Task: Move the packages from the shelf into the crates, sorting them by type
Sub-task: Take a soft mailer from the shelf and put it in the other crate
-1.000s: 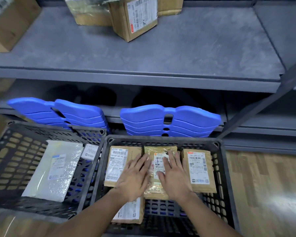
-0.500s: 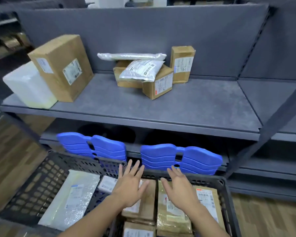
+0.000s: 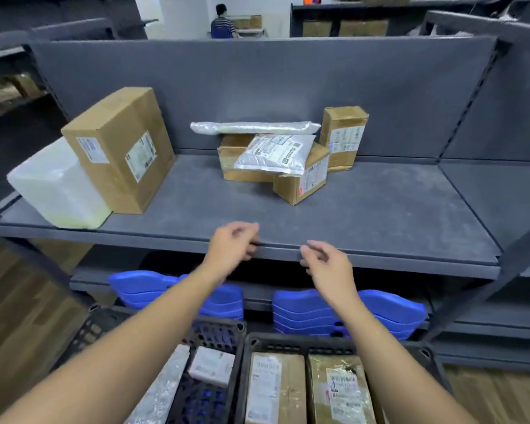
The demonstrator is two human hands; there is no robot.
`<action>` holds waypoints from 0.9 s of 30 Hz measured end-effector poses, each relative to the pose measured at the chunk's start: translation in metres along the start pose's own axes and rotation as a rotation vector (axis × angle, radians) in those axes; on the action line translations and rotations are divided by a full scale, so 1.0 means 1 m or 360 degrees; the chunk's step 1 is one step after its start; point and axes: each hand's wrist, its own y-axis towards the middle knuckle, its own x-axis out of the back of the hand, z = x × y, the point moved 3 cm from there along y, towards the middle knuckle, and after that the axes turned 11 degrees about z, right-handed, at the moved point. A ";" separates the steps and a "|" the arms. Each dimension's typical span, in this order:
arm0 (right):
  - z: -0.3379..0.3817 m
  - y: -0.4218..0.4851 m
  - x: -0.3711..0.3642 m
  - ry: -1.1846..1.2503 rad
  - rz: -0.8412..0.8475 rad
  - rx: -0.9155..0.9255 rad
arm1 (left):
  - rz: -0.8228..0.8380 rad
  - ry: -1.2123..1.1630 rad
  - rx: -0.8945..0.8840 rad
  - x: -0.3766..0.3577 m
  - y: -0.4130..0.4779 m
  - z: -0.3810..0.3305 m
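Note:
My left hand [image 3: 231,246] and my right hand [image 3: 328,266] hover at the front edge of the grey shelf [image 3: 380,215], both empty with fingers loosely curled. At the back of the shelf lies a pile: a white poly bag [image 3: 276,153] on two small cardboard boxes [image 3: 300,185], a long silvery bag [image 3: 254,127] and an upright small box [image 3: 343,136]. A large cardboard box [image 3: 120,148] and a white block-shaped package [image 3: 55,188] stand at the left. Below, the right crate [image 3: 303,341] holds brown parcels [image 3: 276,387]; the left crate [image 3: 214,327] holds white bags [image 3: 211,365].
Blue folded crate lids [image 3: 389,310] lean under the shelf behind the crates. A slanted shelf brace [image 3: 484,289] runs at the right. Wood floor [image 3: 22,316] lies on both sides. A person [image 3: 222,22] sits far in the background.
My hands lifted out of the right crate, where they pressed on the brown parcels, up to the shelf's front edge. The view tilted upward from the crates to the shelf.

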 end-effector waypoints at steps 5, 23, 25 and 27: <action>0.041 0.050 -0.009 0.0230 -0.0084 0.0037 | 0.0166 -0.1191 0.0341 0.003 0.079 -0.078; 0.027 0.085 -0.017 0.0549 -0.0141 -0.0162 | 0.0192 -0.1065 0.0378 0.043 0.101 -0.062; 0.035 0.087 -0.019 0.0745 -0.0045 -0.0213 | 0.0306 -0.0796 0.0333 0.052 0.087 -0.052; 0.044 0.084 -0.027 0.0827 0.0170 -0.0221 | 0.0449 -0.0568 0.0248 0.055 0.074 -0.043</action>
